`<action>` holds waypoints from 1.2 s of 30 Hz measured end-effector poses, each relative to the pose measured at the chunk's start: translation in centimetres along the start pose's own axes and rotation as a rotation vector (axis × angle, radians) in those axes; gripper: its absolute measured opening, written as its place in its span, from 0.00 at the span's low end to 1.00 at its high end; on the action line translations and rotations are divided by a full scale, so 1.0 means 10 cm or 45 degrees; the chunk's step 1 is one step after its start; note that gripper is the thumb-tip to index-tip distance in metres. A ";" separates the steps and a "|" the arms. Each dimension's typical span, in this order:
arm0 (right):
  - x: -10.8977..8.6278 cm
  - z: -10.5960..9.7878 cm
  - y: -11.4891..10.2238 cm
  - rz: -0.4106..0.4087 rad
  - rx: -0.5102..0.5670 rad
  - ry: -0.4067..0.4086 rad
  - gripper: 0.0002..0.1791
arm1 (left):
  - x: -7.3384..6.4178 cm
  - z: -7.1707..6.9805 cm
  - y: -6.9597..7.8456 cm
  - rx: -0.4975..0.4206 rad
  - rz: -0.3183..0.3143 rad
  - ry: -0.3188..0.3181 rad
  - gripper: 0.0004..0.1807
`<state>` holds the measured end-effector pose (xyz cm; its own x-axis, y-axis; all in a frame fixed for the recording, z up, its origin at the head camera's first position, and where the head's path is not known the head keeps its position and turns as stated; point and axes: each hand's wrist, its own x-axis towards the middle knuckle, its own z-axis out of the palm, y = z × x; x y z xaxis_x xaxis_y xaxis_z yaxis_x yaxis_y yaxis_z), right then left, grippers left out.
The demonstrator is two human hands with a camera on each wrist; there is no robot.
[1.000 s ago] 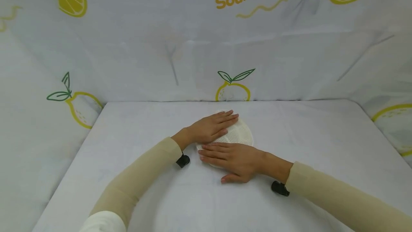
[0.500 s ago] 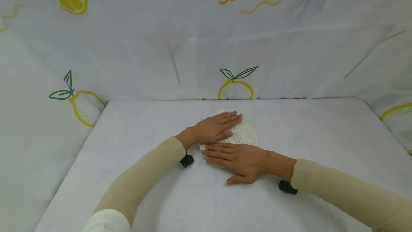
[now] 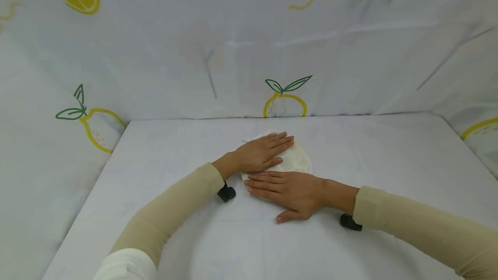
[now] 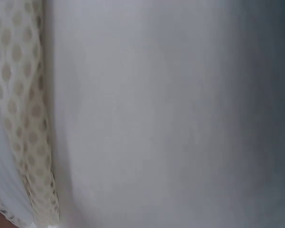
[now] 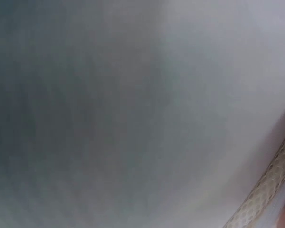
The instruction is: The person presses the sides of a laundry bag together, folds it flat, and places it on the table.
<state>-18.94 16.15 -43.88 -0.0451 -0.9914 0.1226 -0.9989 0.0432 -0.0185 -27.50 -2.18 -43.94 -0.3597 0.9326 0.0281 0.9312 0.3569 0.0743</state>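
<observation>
A round, flat white mesh bag (image 3: 295, 161) lies on the white-covered table, partly hidden under both hands. My left hand (image 3: 257, 154) rests on its far left part, palm down with fingers straight. Across its near edge lies my right hand (image 3: 295, 191), fingers extended and thumb spread apart onto the cloth. In the left wrist view the bag's holed mesh edge (image 4: 26, 104) runs down the left side, with smooth white fabric beside it. The right wrist view catches a strip of the mesh edge (image 5: 268, 192) at the lower right; most of that view is blurred.
A white cloth covers the table (image 3: 218, 241). Behind it hangs a white curtain (image 3: 163, 59) printed with lemons and lettering. Small black wrist cameras sit under the left wrist (image 3: 226, 192) and the right wrist (image 3: 350, 222).
Both hands stay flat on the mesh bag, with hardly any shift relative to it. The head view has tilted slightly, so the scene sits a little differently in frame.
</observation>
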 end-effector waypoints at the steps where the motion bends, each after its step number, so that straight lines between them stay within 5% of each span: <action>1: 0.00 0.00 0.00 0.002 0.004 -0.001 0.46 | 0.00 0.00 0.00 -0.014 -0.006 -0.003 0.32; 10: -0.02 -0.02 0.02 0.003 0.007 -0.082 0.45 | -0.01 -0.01 0.02 -0.103 -0.022 -0.011 0.32; 21: 0.06 -0.07 0.17 -0.149 0.035 -0.098 0.42 | -0.01 0.00 0.01 -0.098 -0.015 0.004 0.32; 36: 0.05 0.00 0.21 -0.183 0.100 -0.072 0.38 | 0.00 0.02 0.02 -0.110 -0.005 -0.017 0.32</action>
<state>-21.04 15.73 -43.81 0.1014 -0.9921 0.0738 -0.9908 -0.1074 -0.0824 -27.34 -2.16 -44.08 -0.3619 0.9321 0.0141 0.9209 0.3551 0.1605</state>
